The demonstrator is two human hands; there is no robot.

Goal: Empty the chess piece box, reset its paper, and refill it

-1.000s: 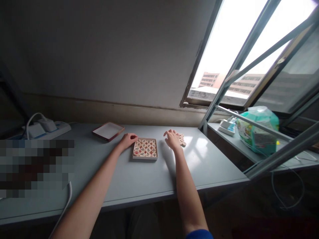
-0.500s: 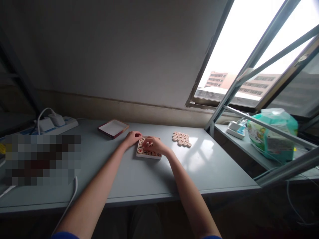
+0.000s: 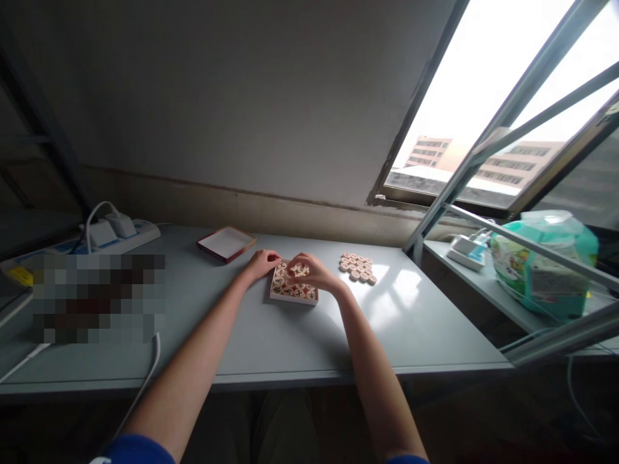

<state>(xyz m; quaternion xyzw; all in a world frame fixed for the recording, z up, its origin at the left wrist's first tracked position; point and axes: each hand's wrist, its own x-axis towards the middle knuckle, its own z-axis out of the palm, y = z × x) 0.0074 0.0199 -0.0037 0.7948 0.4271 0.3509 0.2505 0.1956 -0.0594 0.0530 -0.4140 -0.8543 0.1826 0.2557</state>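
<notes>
While resting the left hand [image 3: 262,263] at the upper left corner of a shallow box [image 3: 294,299], curves the right hand [image 3: 311,269] over its round game pieces [image 3: 298,293], just below the center of the frame. Cannot tell whether grasping anything with either hand. Shows loose pieces [image 3: 358,266] on the gray desk [image 3: 280,341], right of center, and a red-edged lid [image 3: 227,245], left of center.

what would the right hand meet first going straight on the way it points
Likely the xiangqi pieces in the open box: the right hand curves down over them, though depth is unclear.
</notes>
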